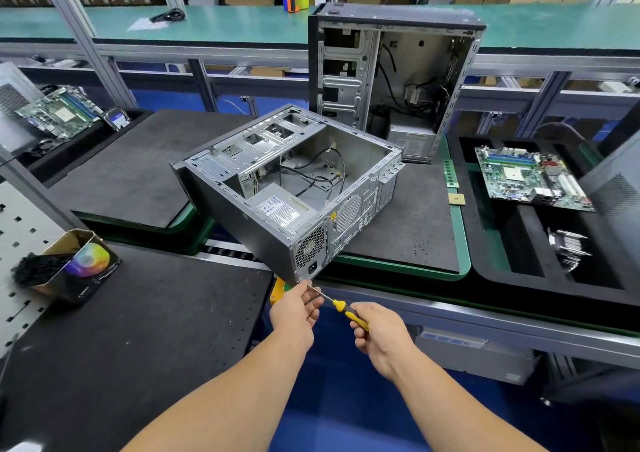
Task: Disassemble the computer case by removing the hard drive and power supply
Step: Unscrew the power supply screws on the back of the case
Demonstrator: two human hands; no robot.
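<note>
While the right hand (379, 335) curls closed around the yellow handle of the screwdriver (341, 307), the left hand (296, 307) pinches the bare shaft near its tip, steadying it toward the lower rear corner of the computer case (291, 188). Neither hand holds the case itself. That case lies on its side, open face up, overhanging the near edge of the dark mat-covered pallet (408, 223), with its rear panel turned toward the person. The power supply (282, 210) still sits in the near rear corner of the case, label up, its fan grille and socket showing on the rear panel just above the screwdriver tip. Loose cables trail across the case floor; whether a hard drive remains in the bays I cannot tell. The step in hand looks like freeing the power supply's rear screws. Next, the tip needs seating squarely in a screw head, which is too small to make out. A second computer case (391, 80) stands upright at the pallet's far edge.
</note>
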